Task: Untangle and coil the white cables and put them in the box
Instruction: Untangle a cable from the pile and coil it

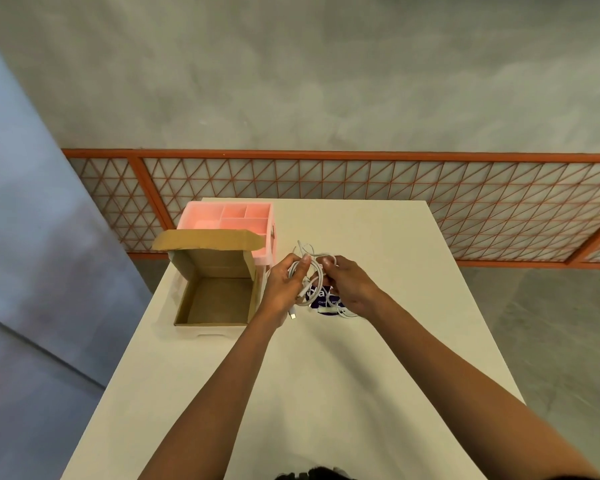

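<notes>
White cables (309, 263) are held as a loose tangle between both hands, mostly lifted off the table (361, 358), with the open box (215, 301) just beyond the left knuckles. On the left hand (284, 284) the fingers are curled round several bunched strands with the thumb pressed on top, and one plug (293, 315) hangs below the heel of that hand. On the right hand (349, 287) the fingertips are pinched on a loop at the top of the tangle; whether it is one strand or two cannot be told at this resolution. More loops trail below the right fingers onto a purple label (321, 301). The cables are judged light and limp, and the smooth jacket is probably slippery, so coils are expected to spring open unless kept clamped. The plugs are the only stiff parts and the likely snag points. A plug end is best taken first and the strand fed through lightly closed fingers, not tugged at the knot. No cable is in the box yet.
</notes>
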Action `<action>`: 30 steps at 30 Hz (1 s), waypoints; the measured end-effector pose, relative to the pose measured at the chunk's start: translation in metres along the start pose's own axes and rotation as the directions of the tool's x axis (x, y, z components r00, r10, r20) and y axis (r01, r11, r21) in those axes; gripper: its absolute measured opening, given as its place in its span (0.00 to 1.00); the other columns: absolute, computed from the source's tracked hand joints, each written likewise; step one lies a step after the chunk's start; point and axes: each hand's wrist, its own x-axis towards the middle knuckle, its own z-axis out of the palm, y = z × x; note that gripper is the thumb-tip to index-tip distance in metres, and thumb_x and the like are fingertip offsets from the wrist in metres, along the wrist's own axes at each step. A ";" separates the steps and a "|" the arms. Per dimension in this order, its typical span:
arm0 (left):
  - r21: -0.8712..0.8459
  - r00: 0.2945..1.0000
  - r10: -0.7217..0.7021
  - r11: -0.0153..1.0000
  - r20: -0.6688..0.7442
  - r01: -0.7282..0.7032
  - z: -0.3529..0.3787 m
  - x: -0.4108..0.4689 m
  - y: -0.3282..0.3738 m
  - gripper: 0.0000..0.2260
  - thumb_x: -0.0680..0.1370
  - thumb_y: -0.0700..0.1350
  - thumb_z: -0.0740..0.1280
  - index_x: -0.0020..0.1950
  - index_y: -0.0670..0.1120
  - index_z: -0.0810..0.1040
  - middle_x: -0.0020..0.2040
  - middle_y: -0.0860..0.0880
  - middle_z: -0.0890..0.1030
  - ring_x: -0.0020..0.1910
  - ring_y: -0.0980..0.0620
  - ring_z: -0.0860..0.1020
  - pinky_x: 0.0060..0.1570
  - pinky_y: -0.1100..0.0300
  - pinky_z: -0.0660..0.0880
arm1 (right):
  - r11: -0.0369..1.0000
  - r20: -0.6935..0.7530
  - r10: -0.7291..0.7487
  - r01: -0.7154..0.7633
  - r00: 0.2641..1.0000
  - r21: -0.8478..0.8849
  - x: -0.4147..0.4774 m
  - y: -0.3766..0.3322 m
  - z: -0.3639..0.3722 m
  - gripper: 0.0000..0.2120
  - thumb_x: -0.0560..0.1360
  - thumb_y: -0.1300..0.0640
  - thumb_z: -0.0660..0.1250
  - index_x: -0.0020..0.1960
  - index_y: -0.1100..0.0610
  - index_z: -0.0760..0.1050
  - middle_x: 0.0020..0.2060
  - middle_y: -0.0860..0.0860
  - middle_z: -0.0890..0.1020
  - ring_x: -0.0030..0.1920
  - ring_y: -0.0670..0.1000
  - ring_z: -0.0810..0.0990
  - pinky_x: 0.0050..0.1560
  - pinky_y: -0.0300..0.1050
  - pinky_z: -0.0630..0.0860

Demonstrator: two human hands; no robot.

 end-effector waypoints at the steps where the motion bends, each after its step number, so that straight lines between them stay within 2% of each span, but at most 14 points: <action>1: 0.005 1.000 0.010 1.000 -0.013 -0.010 0.001 0.000 -0.001 0.10 0.80 0.52 0.62 0.40 0.52 0.75 0.33 0.50 0.78 0.31 0.54 0.74 0.32 0.62 0.70 | 1.000 0.020 0.013 -0.013 1.000 -0.026 0.001 0.000 -0.001 0.12 0.82 0.56 0.56 0.56 0.60 0.76 0.45 0.53 0.82 0.43 0.50 0.78 0.45 0.40 0.74; 4: -0.021 0.999 0.015 1.000 -0.028 -0.016 0.002 0.000 0.000 0.10 0.81 0.49 0.62 0.41 0.49 0.75 0.29 0.51 0.75 0.23 0.62 0.70 0.25 0.67 0.66 | 0.996 0.116 0.084 -0.088 0.990 0.029 0.001 0.002 -0.004 0.17 0.83 0.52 0.54 0.65 0.59 0.73 0.54 0.55 0.80 0.48 0.50 0.78 0.45 0.40 0.74; 6: -0.063 1.000 -0.003 0.998 -0.015 0.002 0.003 0.001 0.002 0.10 0.81 0.48 0.61 0.41 0.49 0.73 0.25 0.54 0.72 0.18 0.62 0.67 0.21 0.70 0.63 | 0.979 0.232 0.109 -0.145 0.967 0.145 0.000 0.002 -0.003 0.19 0.82 0.49 0.54 0.64 0.60 0.74 0.50 0.54 0.81 0.48 0.51 0.78 0.45 0.42 0.72; 8: -0.085 1.000 -0.028 0.996 0.002 0.028 0.002 0.003 0.000 0.09 0.81 0.49 0.61 0.42 0.49 0.74 0.23 0.56 0.69 0.18 0.61 0.62 0.21 0.70 0.61 | 0.973 0.307 0.082 -0.143 0.948 0.183 -0.003 0.002 -0.001 0.18 0.79 0.47 0.59 0.60 0.60 0.74 0.44 0.53 0.79 0.46 0.53 0.77 0.45 0.45 0.70; 10: -0.124 0.998 -0.054 0.991 0.016 0.056 0.001 0.005 -0.004 0.10 0.81 0.51 0.61 0.43 0.49 0.75 0.23 0.56 0.68 0.20 0.60 0.59 0.21 0.68 0.59 | 0.968 0.375 0.033 -0.123 0.926 0.219 -0.006 0.000 0.000 0.13 0.77 0.52 0.63 0.56 0.60 0.75 0.44 0.54 0.78 0.47 0.54 0.76 0.46 0.45 0.74; 13: -0.198 0.997 -0.070 0.977 0.027 0.074 0.001 0.005 -0.006 0.10 0.81 0.50 0.60 0.47 0.45 0.75 0.25 0.56 0.74 0.20 0.61 0.59 0.21 0.67 0.57 | 0.962 0.432 0.008 -0.125 0.902 0.242 -0.009 -0.005 -0.002 0.07 0.78 0.63 0.62 0.54 0.60 0.76 0.44 0.54 0.80 0.45 0.52 0.81 0.42 0.42 0.79; 15: -0.223 0.997 -0.074 0.972 0.022 0.077 0.000 0.004 -0.005 0.10 0.81 0.50 0.60 0.47 0.45 0.75 0.29 0.56 0.78 0.20 0.61 0.61 0.20 0.67 0.58 | 0.978 0.466 0.009 -0.105 0.885 0.181 -0.011 -0.011 -0.004 0.10 0.77 0.67 0.62 0.56 0.59 0.76 0.42 0.51 0.82 0.43 0.50 0.82 0.41 0.40 0.78; 17: -0.224 0.996 -0.086 0.971 0.001 0.084 0.000 0.006 -0.007 0.10 0.81 0.50 0.61 0.48 0.44 0.75 0.33 0.53 0.79 0.21 0.60 0.62 0.20 0.67 0.59 | 0.999 0.471 0.012 -0.035 0.882 0.040 -0.012 -0.016 -0.004 0.10 0.77 0.68 0.63 0.56 0.58 0.75 0.38 0.48 0.82 0.39 0.46 0.81 0.39 0.35 0.76; 19: -0.211 0.995 -0.096 0.974 -0.036 0.086 -0.002 0.008 -0.011 0.10 0.80 0.51 0.62 0.48 0.45 0.75 0.33 0.49 0.74 0.21 0.59 0.60 0.21 0.67 0.58 | 0.989 0.413 0.041 0.021 0.910 -0.145 -0.014 -0.022 -0.005 0.12 0.76 0.69 0.65 0.58 0.60 0.74 0.37 0.49 0.80 0.37 0.44 0.80 0.38 0.33 0.74; 22: -0.146 0.993 -0.079 0.987 -0.086 0.066 -0.005 0.011 -0.017 0.09 0.79 0.52 0.63 0.45 0.49 0.74 0.28 0.51 0.63 0.21 0.59 0.58 0.22 0.67 0.59 | 0.916 0.228 0.068 0.030 0.971 -0.399 -0.012 -0.025 -0.002 0.24 0.71 0.65 0.73 0.63 0.63 0.69 0.36 0.51 0.78 0.33 0.47 0.76 0.37 0.36 0.73; 24: -0.114 0.991 -0.061 0.992 -0.122 0.047 -0.004 0.011 -0.020 0.09 0.79 0.52 0.63 0.41 0.50 0.73 0.26 0.53 0.62 0.20 0.59 0.58 0.22 0.67 0.59 | 0.903 0.088 0.040 0.001 0.995 -0.430 -0.011 -0.026 0.001 0.26 0.67 0.64 0.77 0.58 0.61 0.66 0.35 0.53 0.78 0.30 0.48 0.77 0.32 0.36 0.73; 26: -0.093 0.987 -0.039 0.995 -0.154 0.025 -0.004 0.012 -0.021 0.10 0.79 0.52 0.63 0.40 0.49 0.72 0.26 0.53 0.61 0.20 0.59 0.58 0.22 0.67 0.59 | 0.909 0.038 0.020 -0.002 0.999 -0.416 -0.012 -0.029 0.003 0.24 0.64 0.64 0.79 0.52 0.60 0.67 0.34 0.54 0.78 0.29 0.49 0.77 0.26 0.33 0.72; 28: -0.097 0.984 -0.014 0.995 -0.176 -0.004 -0.008 0.011 -0.023 0.12 0.79 0.51 0.64 0.39 0.49 0.71 0.25 0.54 0.61 0.21 0.58 0.58 0.23 0.66 0.58 | 0.931 0.143 0.095 -0.037 0.985 -0.362 -0.014 -0.036 0.002 0.18 0.65 0.65 0.78 0.48 0.61 0.72 0.35 0.55 0.80 0.32 0.50 0.79 0.30 0.34 0.75; 30: -0.101 0.982 0.005 0.995 -0.186 -0.025 -0.014 0.010 -0.025 0.12 0.80 0.51 0.63 0.38 0.48 0.70 0.23 0.56 0.62 0.22 0.58 0.59 0.24 0.65 0.58 | 0.941 0.282 0.181 -0.083 0.942 -0.327 -0.016 -0.041 -0.001 0.13 0.67 0.65 0.76 0.49 0.61 0.77 0.39 0.55 0.81 0.39 0.49 0.80 0.37 0.37 0.77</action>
